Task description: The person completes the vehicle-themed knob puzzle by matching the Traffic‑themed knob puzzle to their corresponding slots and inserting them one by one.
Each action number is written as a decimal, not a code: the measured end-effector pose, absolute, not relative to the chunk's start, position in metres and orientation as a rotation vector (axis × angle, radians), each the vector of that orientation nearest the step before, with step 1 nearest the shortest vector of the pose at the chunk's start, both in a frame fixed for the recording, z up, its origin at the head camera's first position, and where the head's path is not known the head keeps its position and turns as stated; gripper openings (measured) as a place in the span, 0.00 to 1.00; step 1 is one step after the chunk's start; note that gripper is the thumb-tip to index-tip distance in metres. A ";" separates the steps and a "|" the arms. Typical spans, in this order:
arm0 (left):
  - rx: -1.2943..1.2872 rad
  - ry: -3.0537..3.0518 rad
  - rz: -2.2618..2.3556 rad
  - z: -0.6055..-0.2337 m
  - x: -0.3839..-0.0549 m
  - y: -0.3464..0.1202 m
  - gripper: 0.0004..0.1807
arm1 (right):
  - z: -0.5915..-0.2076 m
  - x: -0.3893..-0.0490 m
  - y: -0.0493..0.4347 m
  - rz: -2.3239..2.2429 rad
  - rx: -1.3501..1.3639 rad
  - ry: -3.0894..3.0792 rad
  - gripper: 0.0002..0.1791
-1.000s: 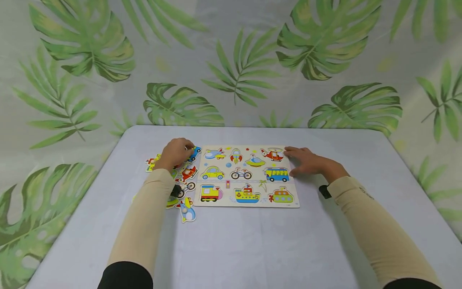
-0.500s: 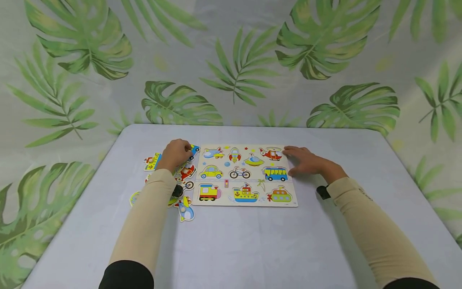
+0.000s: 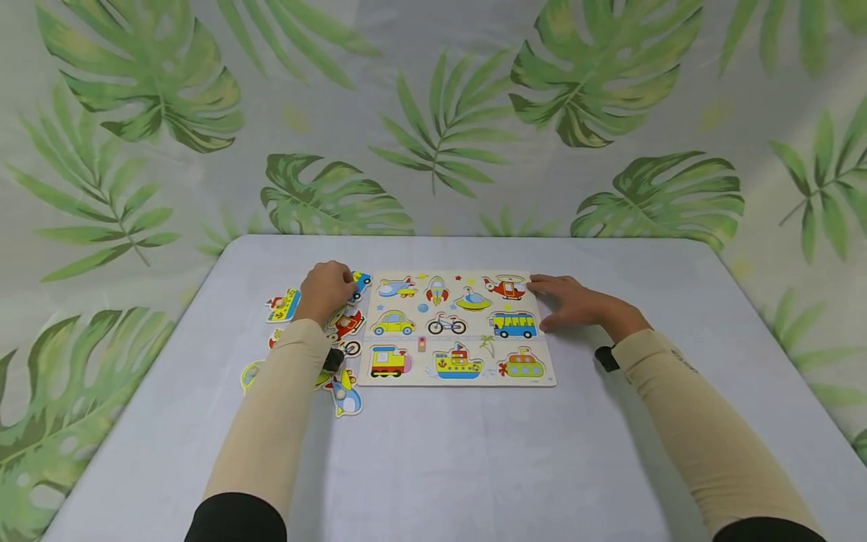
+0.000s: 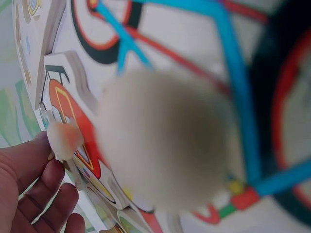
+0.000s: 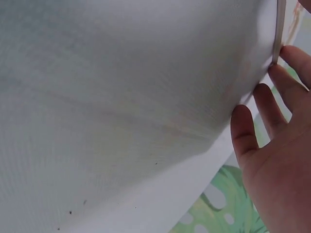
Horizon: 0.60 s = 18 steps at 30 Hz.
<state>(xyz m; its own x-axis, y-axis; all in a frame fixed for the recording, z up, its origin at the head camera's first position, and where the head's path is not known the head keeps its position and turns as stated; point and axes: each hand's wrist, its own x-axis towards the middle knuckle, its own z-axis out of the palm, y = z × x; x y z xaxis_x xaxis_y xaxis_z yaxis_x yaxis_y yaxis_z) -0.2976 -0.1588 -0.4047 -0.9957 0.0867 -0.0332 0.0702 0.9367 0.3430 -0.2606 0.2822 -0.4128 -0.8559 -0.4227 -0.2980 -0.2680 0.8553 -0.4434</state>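
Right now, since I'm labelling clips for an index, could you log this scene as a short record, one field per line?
Surface: white table
Backdrop: leaf-patterned cloth
Board: puzzle board with vehicle pictures, flat on the table
Loose pieces: left of the board, including airplane piece, red helicopter piece, bicycle piece, boat piece; others partly hidden by the left arm
Left hand: fingertips at a blue-and-yellow piece; grip unclear
Right hand: fingers spread, at the board's right edge
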 end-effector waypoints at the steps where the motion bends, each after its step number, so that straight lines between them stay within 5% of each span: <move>1: 0.114 3.046 0.540 -0.404 -0.297 -0.159 0.11 | -0.413 -0.261 0.282 -0.556 -0.509 2.640 0.48; 18: 0.529 3.151 0.631 -0.378 -0.285 -0.134 0.13 | -0.415 -0.260 0.282 -0.562 -0.497 2.656 0.48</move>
